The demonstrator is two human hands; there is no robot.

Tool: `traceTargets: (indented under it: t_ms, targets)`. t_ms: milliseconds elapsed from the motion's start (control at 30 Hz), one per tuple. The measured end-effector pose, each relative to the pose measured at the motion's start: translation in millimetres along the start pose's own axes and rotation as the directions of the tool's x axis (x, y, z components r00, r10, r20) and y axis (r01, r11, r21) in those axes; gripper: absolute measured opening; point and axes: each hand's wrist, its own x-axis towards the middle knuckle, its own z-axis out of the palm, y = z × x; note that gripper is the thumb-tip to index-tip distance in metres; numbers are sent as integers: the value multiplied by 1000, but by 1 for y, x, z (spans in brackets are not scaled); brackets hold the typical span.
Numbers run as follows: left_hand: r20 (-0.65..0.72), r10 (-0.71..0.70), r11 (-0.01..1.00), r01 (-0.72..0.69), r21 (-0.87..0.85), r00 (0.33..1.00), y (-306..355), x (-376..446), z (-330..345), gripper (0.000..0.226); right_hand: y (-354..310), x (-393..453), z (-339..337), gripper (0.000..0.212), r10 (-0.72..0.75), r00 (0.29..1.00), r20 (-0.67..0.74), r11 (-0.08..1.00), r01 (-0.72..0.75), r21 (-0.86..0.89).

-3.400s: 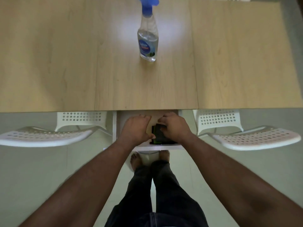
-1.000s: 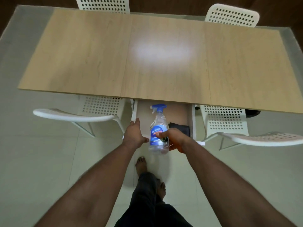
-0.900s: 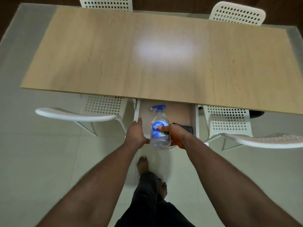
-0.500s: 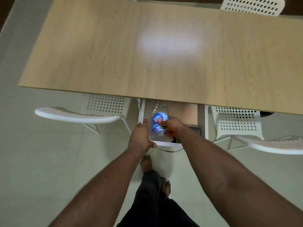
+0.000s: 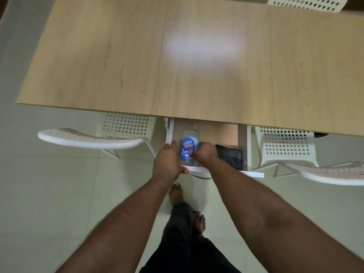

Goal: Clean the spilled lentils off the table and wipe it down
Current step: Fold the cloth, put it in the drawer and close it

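Fingers of the right hand [image 5: 204,154] are curled round the clear plastic spray bottle with the blue label [image 5: 188,147], which is held inside the open white drawer [image 5: 245,146]. Its long axis runs away from the person, its top hidden under the pale wooden table [image 5: 197,56]. The drawer's front left corner is gripped by the left hand [image 5: 169,160], the nearer for a closing push. A dark flat object [image 5: 230,156] is seen at the drawer's right

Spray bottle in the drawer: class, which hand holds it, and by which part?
The right hand holds the spray bottle by its lower body; the left hand grips the drawer front.
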Motion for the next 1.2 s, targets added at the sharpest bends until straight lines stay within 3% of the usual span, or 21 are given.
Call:
traceTargets:
  t_ms: [167, 267, 367, 433, 500, 533, 567, 600, 667, 700, 767, 1033, 1133, 1200]
  targets:
    - [-120, 18, 999, -13, 43, 993, 5, 11, -3, 88, 5, -24, -14, 27, -152, 974, -171, 983, 167, 78]
    - [-172, 28, 980, 7, 197, 985, 16, 18, -9, 76, 11, -37, -29, 33, -146, 928, -344, 967, 207, 150]
    - [-216, -17, 952, 82, 296, 976, 25, 29, -15, 69, 19, -47, -46, 23, -72, 879, -471, 958, 192, 212]
    - [-222, -96, 961, 148, 234, 970, 29, 38, -16, 64, 22, -54, -60, 13, 25, 870, -492, 943, 143, 300]
    - [-212, -217, 967, 240, 86, 953, 33, 45, -17, 63, 27, -48, -69, 12, 211, 868, -450, 885, 26, 465]
    - [-187, -320, 947, 312, -73, 929, 35, 49, -14, 62, 31, -40, -73, 14, 330, 863, -381, 807, -49, 589]
    - [-121, -416, 891, 377, -253, 901, 37, 57, -12, 63, 33, -33, -78, 15, 432, 857, -280, 683, -109, 722]
    - [-20, -499, 772, 433, -466, 866, 42, 62, -11, 63, 34, -26, -83, 14, 489, 855, -174, 542, -142, 828]
    - [200, -557, 367, 455, -811, 806, 47, 76, -11, 44, 31, -19, -96, 10, 504, 863, -20, 237, -116, 965]
    - [277, -526, 190, 429, -883, 804, 48, 83, -11, 28, 27, -18, -102, 9, 492, 870, 18, 105, -80, 991]
    - [330, -470, 53, 399, -915, 818, 52, 94, -12, 17, 19, -16, -111, 10, 465, 885, 35, -42, -18, 999]
    - [297, -378, -116, 273, -955, 877, 62, 118, -24, 37, 9, 13, -118, 13, 354, 934, 45, -149, 9, 989]
    - [285, -310, -101, 266, -959, 907, 50, 116, -11, 48, 17, 12, -112, 18, 339, 940, 44, -122, -3, 992]
    - [290, -270, -37, 291, -956, 918, 42, 116, 2, 50, 25, 10, -106, 24, 322, 946, 29, -87, 0, 996]
